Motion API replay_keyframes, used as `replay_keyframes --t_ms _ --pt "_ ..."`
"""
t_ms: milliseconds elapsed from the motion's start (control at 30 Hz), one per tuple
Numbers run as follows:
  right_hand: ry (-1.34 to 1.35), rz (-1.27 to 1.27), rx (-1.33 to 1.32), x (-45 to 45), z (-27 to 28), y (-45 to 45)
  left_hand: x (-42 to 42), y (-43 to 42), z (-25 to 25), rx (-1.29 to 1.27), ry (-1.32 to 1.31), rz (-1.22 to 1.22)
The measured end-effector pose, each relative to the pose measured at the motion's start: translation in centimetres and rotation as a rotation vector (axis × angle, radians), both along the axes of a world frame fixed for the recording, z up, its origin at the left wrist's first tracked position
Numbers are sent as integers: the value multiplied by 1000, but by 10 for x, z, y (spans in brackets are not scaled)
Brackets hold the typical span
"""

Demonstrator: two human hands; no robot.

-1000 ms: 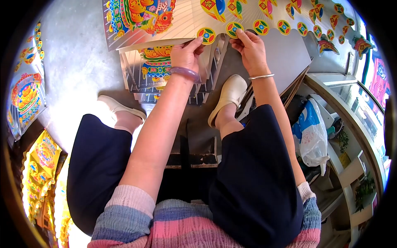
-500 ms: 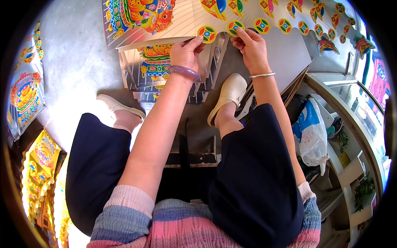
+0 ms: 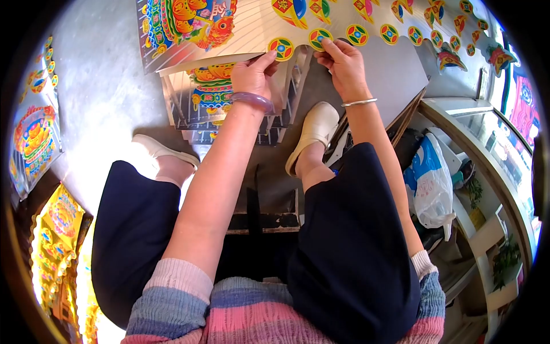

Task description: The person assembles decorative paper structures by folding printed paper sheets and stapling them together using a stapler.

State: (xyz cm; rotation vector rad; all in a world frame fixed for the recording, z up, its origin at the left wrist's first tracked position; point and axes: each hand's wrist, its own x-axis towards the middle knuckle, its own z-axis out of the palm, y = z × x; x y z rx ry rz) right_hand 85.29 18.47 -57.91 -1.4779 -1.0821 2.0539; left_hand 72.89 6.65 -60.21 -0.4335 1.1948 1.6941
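A shiny foil sheet (image 3: 252, 31) printed with a red fish and colourful emblems stretches across the top of the view. Its scalloped lower edge carries round medallions in red, green, blue and yellow. My left hand (image 3: 251, 79), below a purple bangle, pinches this edge beside the leftmost medallion (image 3: 282, 47). With thumb and fingers closed, my right hand (image 3: 347, 71) grips the edge at the neighbouring medallion (image 3: 318, 38); a silver bangle circles that wrist. Under the sheet, more printed foil sheets (image 3: 209, 98) lie stacked on the floor.
At the left lie another printed foil piece (image 3: 35, 135) and yellow-gold decorations (image 3: 62, 221). My cream clogs (image 3: 318, 127) rest on the grey floor. Right of my leg are a white-and-blue plastic bag (image 3: 433, 186) and a glass-topped cabinet (image 3: 438, 110). Fish-shaped pieces (image 3: 451, 59) hang off the sheet's far right.
The view has shifted slightly, so the sheet and both hands appear a little farther left. Both hands keep their pinch on the same edge.
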Motion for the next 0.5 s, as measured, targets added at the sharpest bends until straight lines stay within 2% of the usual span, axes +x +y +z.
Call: replay_keyframes --t_ms 167,300,367,433,467,500 --pt "31 -52 37 20 15 5 1 1 -11 -53 54 -10" --pt "-185 -300 219 105 14 -4 3 5 -5 -60 41 33" --pt "-494 -210 299 151 9 -35 3 6 -2 -58 31 21" --pt "-934 -11 578 192 -11 -80 3 6 0 -58 23 20" --pt "-943 13 617 200 -7 -103 4 6 2 -67 22 20" --pt "-1145 130 573 199 4 -122 4 6 3 -78 23 20"
